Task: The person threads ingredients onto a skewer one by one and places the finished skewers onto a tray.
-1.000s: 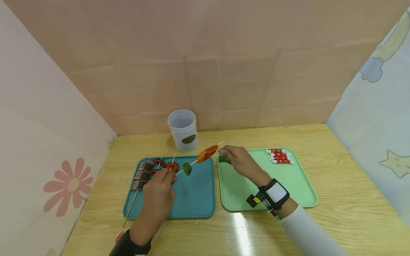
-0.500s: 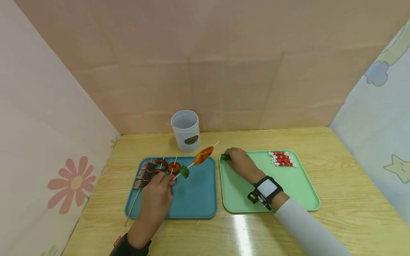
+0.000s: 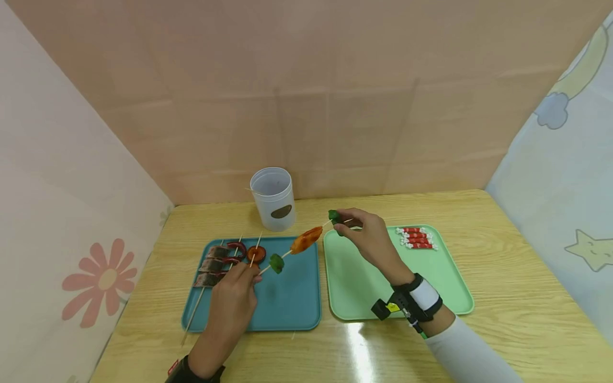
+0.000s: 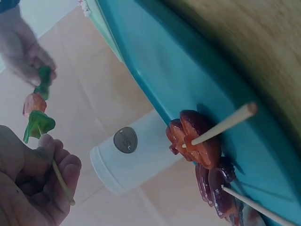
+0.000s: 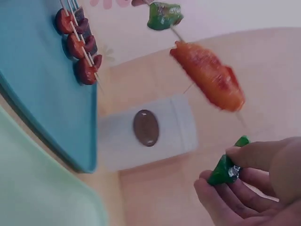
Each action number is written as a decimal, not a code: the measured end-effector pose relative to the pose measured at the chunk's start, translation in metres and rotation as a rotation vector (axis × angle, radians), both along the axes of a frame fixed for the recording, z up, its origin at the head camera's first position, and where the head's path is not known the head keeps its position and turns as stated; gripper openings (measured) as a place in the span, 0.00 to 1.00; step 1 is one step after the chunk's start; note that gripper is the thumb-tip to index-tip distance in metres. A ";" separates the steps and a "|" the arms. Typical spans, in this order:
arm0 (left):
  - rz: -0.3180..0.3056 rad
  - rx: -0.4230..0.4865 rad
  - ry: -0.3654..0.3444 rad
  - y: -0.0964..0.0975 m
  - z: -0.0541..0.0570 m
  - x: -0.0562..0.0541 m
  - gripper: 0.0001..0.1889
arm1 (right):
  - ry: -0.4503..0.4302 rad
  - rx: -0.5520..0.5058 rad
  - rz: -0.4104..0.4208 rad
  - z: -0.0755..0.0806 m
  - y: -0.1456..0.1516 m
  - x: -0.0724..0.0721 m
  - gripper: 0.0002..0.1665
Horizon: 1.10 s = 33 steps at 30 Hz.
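My left hand (image 3: pixel 233 300) grips a thin wooden skewer (image 3: pixel 287 254) near its lower end, above the blue tray. Threaded on it are a green pepper piece (image 3: pixel 276 263) and, further up, a glossy orange-brown piece like a chicken wing (image 3: pixel 306 240). The skewer slants up to the right. Between thumb and fingers, my right hand (image 3: pixel 371 239) pinches a second green pepper piece (image 5: pixel 225 170) close to the skewer's tip. A small gap shows between tip and piece in the right wrist view.
On the blue tray (image 3: pixel 292 314) lie skewers with grey fish-like slices (image 3: pixel 209 264), dark red curls (image 3: pixel 237 247) and round brown pieces (image 3: pixel 256 254). Several red-and-white wrapped pieces (image 3: pixel 417 238) lie on the green tray (image 3: pixel 354 276). A whitish plastic cup (image 3: pixel 268 207) stands behind.
My right hand reached down to the green tray's far left corner, took the pepper piece and lifted it to the skewer's tip. My left hand has stayed nearly in place with the skewer.
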<state>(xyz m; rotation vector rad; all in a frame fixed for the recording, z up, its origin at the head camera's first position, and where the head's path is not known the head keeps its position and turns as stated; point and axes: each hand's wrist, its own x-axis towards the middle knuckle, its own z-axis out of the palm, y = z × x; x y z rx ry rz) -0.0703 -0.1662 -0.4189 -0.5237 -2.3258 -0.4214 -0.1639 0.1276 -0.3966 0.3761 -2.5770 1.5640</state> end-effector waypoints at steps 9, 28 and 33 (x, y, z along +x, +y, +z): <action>-0.032 -0.008 0.033 0.003 0.000 0.001 0.11 | 0.230 0.060 -0.113 0.022 -0.007 0.021 0.18; -0.021 0.005 0.074 0.029 0.005 0.016 0.12 | 0.607 0.229 -0.288 0.024 -0.033 0.045 0.15; -0.005 0.010 0.048 0.033 0.010 0.018 0.15 | 0.667 0.259 -0.323 0.020 -0.038 0.046 0.15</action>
